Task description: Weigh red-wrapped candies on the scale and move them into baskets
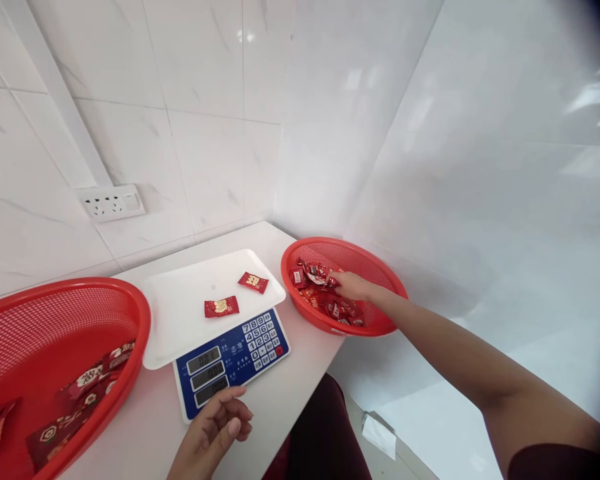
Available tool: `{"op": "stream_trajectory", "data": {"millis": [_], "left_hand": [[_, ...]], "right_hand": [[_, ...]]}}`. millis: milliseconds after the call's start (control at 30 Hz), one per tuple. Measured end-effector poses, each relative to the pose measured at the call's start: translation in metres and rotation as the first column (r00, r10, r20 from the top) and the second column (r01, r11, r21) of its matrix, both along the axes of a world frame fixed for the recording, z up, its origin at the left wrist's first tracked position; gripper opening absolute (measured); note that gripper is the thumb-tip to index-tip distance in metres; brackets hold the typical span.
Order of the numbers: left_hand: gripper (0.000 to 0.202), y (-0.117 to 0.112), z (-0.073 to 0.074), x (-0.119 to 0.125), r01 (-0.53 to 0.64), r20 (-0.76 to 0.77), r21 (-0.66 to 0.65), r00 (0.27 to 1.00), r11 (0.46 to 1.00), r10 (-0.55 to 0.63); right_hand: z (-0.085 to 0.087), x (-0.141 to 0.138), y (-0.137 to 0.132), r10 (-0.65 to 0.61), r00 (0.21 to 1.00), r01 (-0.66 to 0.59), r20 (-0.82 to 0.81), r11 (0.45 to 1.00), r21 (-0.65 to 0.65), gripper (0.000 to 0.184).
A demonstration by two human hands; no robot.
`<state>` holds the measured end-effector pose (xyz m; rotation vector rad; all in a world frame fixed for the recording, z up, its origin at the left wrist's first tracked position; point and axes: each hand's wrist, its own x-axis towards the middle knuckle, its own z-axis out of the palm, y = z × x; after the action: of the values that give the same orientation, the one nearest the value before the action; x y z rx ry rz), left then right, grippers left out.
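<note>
Reaching into the far red mesh basket (340, 245), the right hand (353, 287) was seen with fingers drawn together at the right edge of the heaped red candy packets (320, 297); any clamp could not be told. The left hand (210, 433), fingers loosely curled, was kept by the blue digital scale (230, 367). Two packets (221, 307) were counted on its white tray (180, 320), and a few more in the near red basket (80, 285).
</note>
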<state>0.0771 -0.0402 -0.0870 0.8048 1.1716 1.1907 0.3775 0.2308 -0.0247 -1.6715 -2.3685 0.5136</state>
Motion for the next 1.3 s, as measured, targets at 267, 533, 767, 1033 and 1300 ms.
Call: {"op": "stream_trajectory", "data": {"millis": [267,533,767,1033,1300], "left_hand": [[0.047,-0.002,0.006,0.001,0.013,-0.021,-0.001,1.000,1.000,-0.013],[0.048,-0.002,0.004,0.002,0.041,-0.043,0.032,0.998,0.999,-0.040],[0.047,-0.002,0.003,0.002,0.047,-0.042,0.037,0.998,0.998,-0.045],[0.053,-0.007,0.005,0.005,0.175,0.205,0.047,0.962,0.983,-0.181],[0.060,-0.007,0.000,0.013,0.034,0.539,-0.075,0.842,0.997,0.012]], "right_hand": [[-0.010,0.003,-0.018,0.060,0.994,-0.034,0.087,0.961,-0.274,0.075],[-0.013,-0.001,-0.016,-0.038,0.991,0.018,-0.131,0.988,-0.150,0.030],[0.026,-0.010,-0.017,-0.186,0.894,0.162,-0.408,0.982,-0.093,0.023],[0.031,-0.083,-0.126,0.258,0.673,-0.367,-0.693,0.930,-0.009,0.018],[-0.041,-0.169,-0.207,0.517,0.645,-0.597,-0.563,0.801,0.052,0.049]]}}
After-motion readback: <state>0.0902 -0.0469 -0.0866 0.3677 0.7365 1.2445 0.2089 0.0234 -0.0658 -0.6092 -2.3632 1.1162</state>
